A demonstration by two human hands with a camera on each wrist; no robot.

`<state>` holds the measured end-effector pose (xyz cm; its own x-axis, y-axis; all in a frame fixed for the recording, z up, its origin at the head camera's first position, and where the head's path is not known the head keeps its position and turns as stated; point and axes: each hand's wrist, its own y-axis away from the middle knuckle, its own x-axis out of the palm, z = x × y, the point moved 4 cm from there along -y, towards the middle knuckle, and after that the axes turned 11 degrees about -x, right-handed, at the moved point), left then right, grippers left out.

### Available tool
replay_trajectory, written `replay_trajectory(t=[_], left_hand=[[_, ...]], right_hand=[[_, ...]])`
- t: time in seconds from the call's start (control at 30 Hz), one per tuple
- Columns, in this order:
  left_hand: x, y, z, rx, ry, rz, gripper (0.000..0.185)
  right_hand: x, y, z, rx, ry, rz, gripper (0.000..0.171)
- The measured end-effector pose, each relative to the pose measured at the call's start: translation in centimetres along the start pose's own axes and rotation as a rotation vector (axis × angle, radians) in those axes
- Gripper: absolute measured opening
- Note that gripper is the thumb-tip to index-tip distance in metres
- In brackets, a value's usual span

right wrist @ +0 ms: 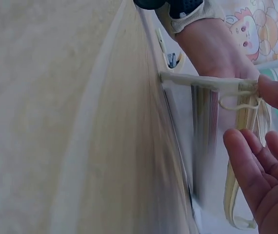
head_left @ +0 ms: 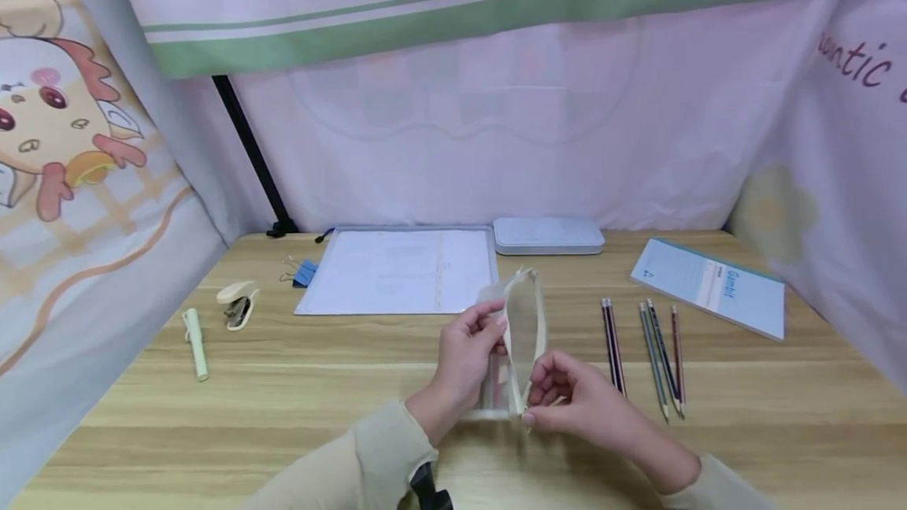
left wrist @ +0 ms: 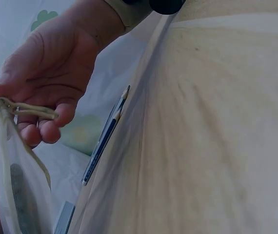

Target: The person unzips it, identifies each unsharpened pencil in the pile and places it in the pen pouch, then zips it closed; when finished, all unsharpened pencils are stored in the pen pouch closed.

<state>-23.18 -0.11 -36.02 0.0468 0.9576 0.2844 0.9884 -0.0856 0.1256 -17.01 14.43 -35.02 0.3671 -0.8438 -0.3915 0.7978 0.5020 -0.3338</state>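
A translucent mesh pencil pouch [head_left: 524,317] with a cream zipper stands upright on the table, its mouth unzipped and spread apart. My left hand [head_left: 462,349] grips the pouch's left side, thumb near the zipper edge. At the near end, my right hand [head_left: 581,404] pinches the zipper's corner with its thumb. A cord pull loop [left wrist: 34,109] hangs across the right hand's curled fingers in the left wrist view. Long dark and pink stripes, like pencils [right wrist: 205,112], show through the pouch wall in the right wrist view.
Several pencils [head_left: 655,352] lie right of the pouch, below a blue notebook [head_left: 708,286]. Behind are a paper-covered clipboard [head_left: 390,270], a pale case [head_left: 549,236] and a blue binder clip [head_left: 305,273]. A stapler [head_left: 238,305] and green marker [head_left: 196,345] lie left. Curtains enclose the table.
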Motion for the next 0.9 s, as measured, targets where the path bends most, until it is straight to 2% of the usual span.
replay_trajectory(t=[0.27,0.43,0.53,0.63,0.73,0.9], left_hand=[[0.4,-0.3,0.3,0.018,0.055,-0.037,0.026],[0.6,-0.5,0.2,0.037,0.065,-0.044,0.025],[0.7,-0.5,0.2,0.021,0.052,-0.029,0.025],[0.6,-0.4,-0.1,0.017,-0.018,0.006,0.025],[0.3,0.0,-0.9,0.044,-0.12,0.051,0.028],[-0.5,1.6,-1.7,0.06,-0.325,0.128,0.028]], right_hand=[[0.5,-0.2,0.3,-0.053,0.017,-0.046,0.036],[0.8,-0.1,0.6,-0.086,0.07,-0.057,0.025],[1.0,-0.1,0.9,-0.121,0.105,-0.055,0.019],[1.0,-0.1,1.1,-0.152,0.136,-0.06,0.016],[1.1,-0.2,1.2,-0.176,0.149,-0.064,0.015],[0.8,-0.2,1.0,-0.149,0.14,-0.08,0.013]])
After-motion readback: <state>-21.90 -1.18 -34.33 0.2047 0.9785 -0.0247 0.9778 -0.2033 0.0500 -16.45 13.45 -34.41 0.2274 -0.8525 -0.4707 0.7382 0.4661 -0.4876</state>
